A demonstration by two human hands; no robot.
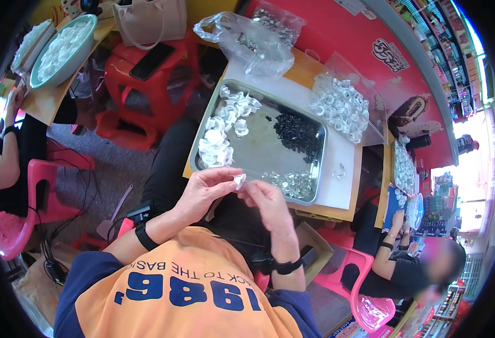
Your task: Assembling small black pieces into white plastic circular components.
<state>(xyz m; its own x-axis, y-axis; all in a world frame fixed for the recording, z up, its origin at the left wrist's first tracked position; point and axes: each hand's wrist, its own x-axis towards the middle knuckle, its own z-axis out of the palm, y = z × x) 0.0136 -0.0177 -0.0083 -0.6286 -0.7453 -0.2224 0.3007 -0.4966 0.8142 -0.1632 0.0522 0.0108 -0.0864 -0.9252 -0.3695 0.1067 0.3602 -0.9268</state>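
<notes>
Just over the near edge of a metal tray (259, 135), my left hand (202, 191) pinches a small white plastic piece (239, 181). My right hand (267, 204) is closed, its thumb and fingertips drawn together right against that piece; what lies between them is hidden. In the tray, a pile of similar white pieces (216, 141) lies along the left side. Small black parts (297, 135) are heaped at the right, and small clear, shiny parts (293, 185) lie at the near right corner.
A clear bag of white ring-like pieces (342, 107) sits right of the tray. Bags of shiny parts (259, 45) lie behind it. Left stands a red stool (146, 73) with a phone (152, 62). Two other people work at side tables, one beside a basin (64, 50).
</notes>
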